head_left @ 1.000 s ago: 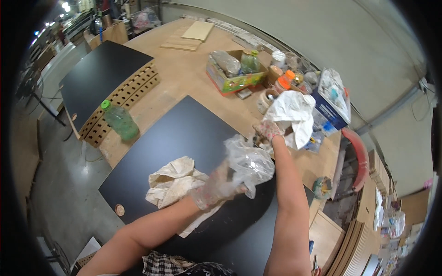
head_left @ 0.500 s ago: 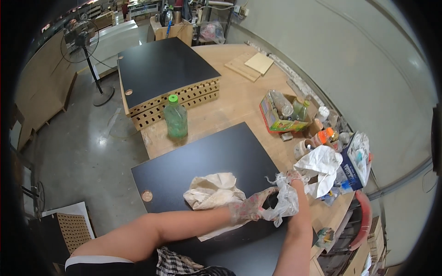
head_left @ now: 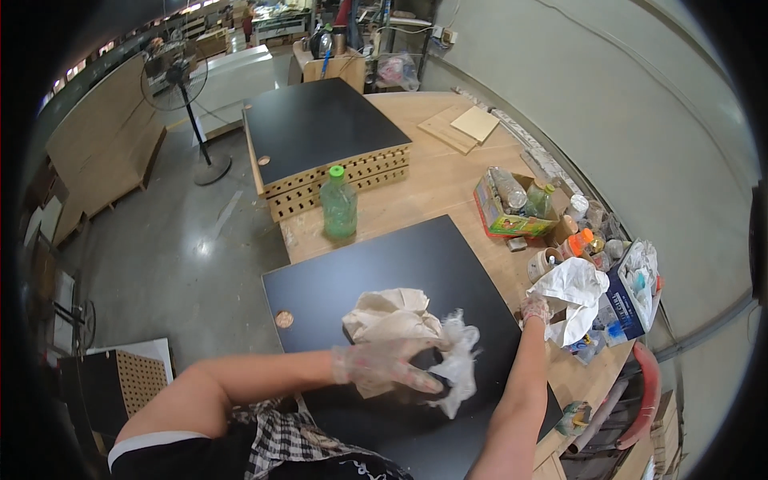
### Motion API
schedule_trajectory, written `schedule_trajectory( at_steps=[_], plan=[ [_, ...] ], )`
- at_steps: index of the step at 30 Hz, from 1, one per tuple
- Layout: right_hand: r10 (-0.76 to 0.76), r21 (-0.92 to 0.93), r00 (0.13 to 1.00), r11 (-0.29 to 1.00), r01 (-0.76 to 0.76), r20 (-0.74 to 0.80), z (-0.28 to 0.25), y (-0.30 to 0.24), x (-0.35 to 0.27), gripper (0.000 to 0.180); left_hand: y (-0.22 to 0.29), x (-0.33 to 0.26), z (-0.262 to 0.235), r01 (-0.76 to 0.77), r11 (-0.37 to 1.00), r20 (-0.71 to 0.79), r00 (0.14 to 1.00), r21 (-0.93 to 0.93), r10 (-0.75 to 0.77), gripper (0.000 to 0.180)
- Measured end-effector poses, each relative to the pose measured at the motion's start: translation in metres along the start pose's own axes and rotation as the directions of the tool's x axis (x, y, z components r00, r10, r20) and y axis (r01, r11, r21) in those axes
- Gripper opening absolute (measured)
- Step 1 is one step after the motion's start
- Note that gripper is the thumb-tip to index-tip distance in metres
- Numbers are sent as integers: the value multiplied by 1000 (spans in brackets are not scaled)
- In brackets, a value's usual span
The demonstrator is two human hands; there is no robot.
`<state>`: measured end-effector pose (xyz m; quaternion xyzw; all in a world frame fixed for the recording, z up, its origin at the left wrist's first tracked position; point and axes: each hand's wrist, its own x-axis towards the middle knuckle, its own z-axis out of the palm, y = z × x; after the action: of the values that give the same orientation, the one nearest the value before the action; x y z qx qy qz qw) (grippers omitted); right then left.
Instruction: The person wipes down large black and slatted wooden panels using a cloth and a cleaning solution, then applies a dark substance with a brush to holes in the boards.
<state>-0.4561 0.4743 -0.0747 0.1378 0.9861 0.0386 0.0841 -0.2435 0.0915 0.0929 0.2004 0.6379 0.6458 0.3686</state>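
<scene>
My left hand (head_left: pixel 392 364), in a clear plastic glove, is over the black panel (head_left: pixel 384 264). Its fingers are closed around a crumpled wad of thin white material (head_left: pixel 459 364); something dark shows between thumb and fingers. Under and behind this hand a cream cloth (head_left: pixel 392 312) lies crumpled on the panel. Stretched out past the panel's right edge, my right hand (head_left: pixel 535 307), gloved too, touches the left edge of a white cloth (head_left: pixel 572 294). Its fingers look curled, but what they hold, if anything, is hidden.
A green bottle (head_left: pixel 339 206) stands behind the panel, beside stacked black boards (head_left: pixel 320 128) with slotted edges. On the right are an open carton of bottles (head_left: pixel 512 212), a blue-and-white box (head_left: pixel 628 304) and several small containers. Two thin wood pieces (head_left: pixel 452 128) lie at the back.
My left hand has drawn back leftward with the white wad, away from my right arm. My right hand stays by the white cloth. The whole view has shifted slightly.
</scene>
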Motion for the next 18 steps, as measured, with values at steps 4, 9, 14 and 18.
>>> schedule_trajectory(
  at_steps=[4, 9, 14, 18],
  plan=[
    [212, 479, 866, 877, 36, -453, 7, 49, 0, 37, -5, -39, -19, 118, 976, 42, 993, -183, -112, 75],
    [218, 926, 910, -56, 372, -353, -89, -22, -90, 15, -27, -84, -68, 50, 966, -49, 997, -255, -64, 68],
    [-105, 921, 916, -10, 389, -388, -152, -137, -277, 35, -50, -105, -108, -275, 932, -162, 957, -235, 241, 56],
    [-146, 731, 846, 442, 520, -513, -133, -219, -350, 29, -65, -127, -155, -284, 936, -121, 957, -206, 264, 58]
  ],
)
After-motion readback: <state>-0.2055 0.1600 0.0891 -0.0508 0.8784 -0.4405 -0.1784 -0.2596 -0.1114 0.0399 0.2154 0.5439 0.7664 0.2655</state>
